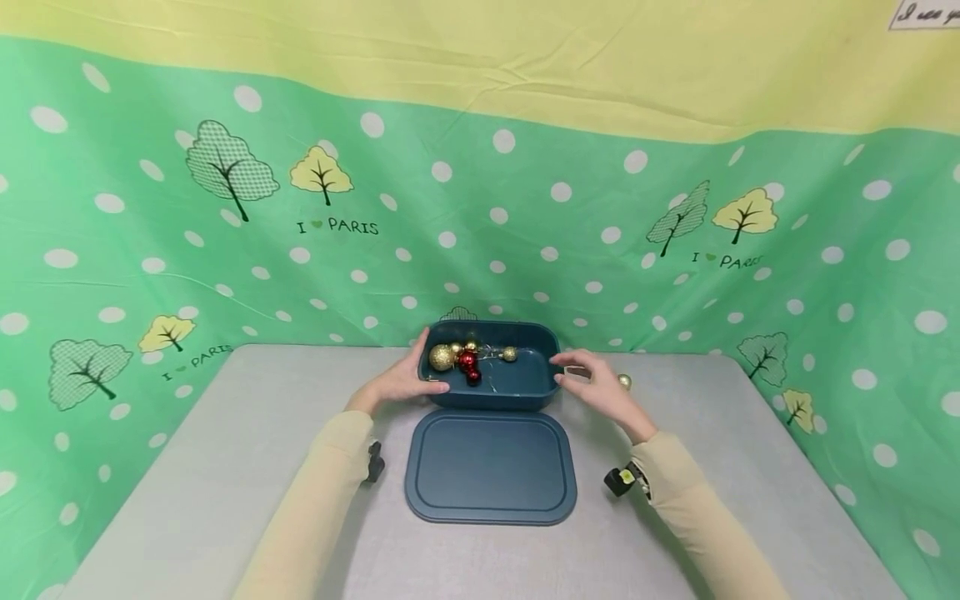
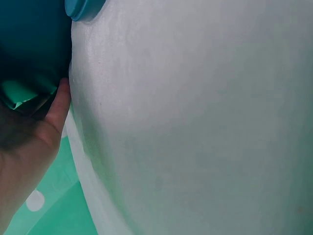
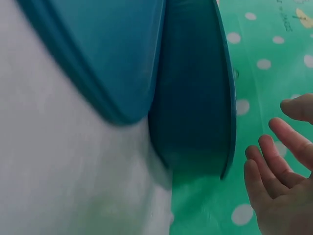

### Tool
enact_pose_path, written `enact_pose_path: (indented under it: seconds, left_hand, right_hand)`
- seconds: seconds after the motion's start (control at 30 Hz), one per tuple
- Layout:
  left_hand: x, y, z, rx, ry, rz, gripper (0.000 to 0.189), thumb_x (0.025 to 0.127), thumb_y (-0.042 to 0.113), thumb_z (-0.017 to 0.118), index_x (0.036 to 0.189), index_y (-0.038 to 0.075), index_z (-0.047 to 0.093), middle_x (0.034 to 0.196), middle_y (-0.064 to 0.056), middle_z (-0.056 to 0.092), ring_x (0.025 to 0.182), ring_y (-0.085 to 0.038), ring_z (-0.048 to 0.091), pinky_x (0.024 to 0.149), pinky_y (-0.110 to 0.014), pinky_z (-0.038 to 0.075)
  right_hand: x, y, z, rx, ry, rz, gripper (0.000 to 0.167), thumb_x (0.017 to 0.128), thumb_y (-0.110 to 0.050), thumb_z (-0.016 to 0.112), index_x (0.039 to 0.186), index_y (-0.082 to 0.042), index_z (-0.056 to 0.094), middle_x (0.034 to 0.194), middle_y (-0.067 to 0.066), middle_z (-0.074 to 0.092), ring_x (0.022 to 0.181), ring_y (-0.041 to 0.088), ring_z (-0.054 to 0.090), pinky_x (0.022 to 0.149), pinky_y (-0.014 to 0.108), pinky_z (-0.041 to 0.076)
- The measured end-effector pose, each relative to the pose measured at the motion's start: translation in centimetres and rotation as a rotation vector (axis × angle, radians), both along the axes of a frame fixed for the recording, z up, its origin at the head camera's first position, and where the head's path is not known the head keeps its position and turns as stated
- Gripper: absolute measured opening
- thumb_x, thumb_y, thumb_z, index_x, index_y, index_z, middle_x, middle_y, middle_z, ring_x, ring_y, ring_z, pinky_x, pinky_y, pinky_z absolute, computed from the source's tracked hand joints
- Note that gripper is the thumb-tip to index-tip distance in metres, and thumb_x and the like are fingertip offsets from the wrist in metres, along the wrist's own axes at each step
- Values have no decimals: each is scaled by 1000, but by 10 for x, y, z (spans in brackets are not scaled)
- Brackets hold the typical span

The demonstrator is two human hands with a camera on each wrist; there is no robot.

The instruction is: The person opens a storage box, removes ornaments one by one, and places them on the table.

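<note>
Left hand [image 1: 401, 379] flat against box [image 1: 525, 387], right hand [image 1: 600, 385] spread just off it; I'd grip both ends evenly so baubles [image 1: 457, 358] don't roll.

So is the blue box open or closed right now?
Open. The box shows ornaments inside, and its lid lies flat on the table in front.
</note>
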State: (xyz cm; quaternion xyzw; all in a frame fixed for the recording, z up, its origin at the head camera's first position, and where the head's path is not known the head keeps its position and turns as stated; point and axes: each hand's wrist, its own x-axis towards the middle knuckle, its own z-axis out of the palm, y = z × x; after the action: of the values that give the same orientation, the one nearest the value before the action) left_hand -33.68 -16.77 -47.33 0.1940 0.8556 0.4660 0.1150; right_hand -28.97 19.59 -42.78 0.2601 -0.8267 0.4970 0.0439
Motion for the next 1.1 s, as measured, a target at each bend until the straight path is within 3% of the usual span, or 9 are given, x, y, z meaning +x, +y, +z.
enact_pose_path:
  seconds: [0.23, 0.53, 0.7, 0.83, 0.93, 1.1]
  left_hand:
    - [0, 0, 0, -18, 5, -1, 123, 80, 34, 79, 152, 8, -18, 156, -30, -3, 140, -48, 12, 113, -55, 13]
    - [2, 0, 3, -16, 8, 0, 120, 82, 31, 77, 152, 9, -17, 156, -29, -2, 140, -48, 11, 113, -55, 13]
    - [1, 0, 3, -36, 5, -3, 121, 81, 36, 78, 153, 10, -17, 157, -26, -3, 140, -46, 11, 113, -53, 14]
    - [14, 5, 24, -31, -12, -23, 116, 84, 27, 76, 151, 3, -15, 155, -30, -3, 140, -48, 11, 113, -54, 14]
    - [15, 5, 27, -11, -28, -29, 113, 84, 18, 74, 150, -2, -15, 153, -35, -2, 138, -51, 12, 112, -57, 15]
    - [0, 0, 3, 0, -15, -13, 116, 84, 22, 76, 151, 3, -17, 155, -32, -4, 139, -50, 11, 111, -59, 15]
  right_hand:
    - [11, -30, 20, -6, 10, 102, 27, 90, 7, 61, 116, 15, 58, 117, 32, 55, 109, 47, 53, 96, 60, 41]
    - [-14, -57, -8, 50, -7, 125, 27, 93, -4, 63, 120, 1, 62, 118, 20, 58, 112, 40, 54, 99, 49, 43]
    - [-21, -70, -10, 55, -34, 140, 28, 92, -2, 63, 119, 3, 62, 118, 18, 59, 111, 43, 54, 97, 50, 44]
    - [-25, -78, -12, 69, -18, 147, 29, 92, -3, 63, 120, 5, 61, 118, 20, 60, 108, 43, 56, 93, 49, 47]
    - [-30, -84, -13, 84, -34, 154, 29, 92, -6, 63, 120, 2, 62, 119, 21, 59, 108, 39, 58, 91, 45, 49]
    - [-40, -94, -16, 128, -90, 157, 28, 93, -6, 63, 120, 2, 63, 118, 20, 60, 107, 32, 59, 88, 42, 50]
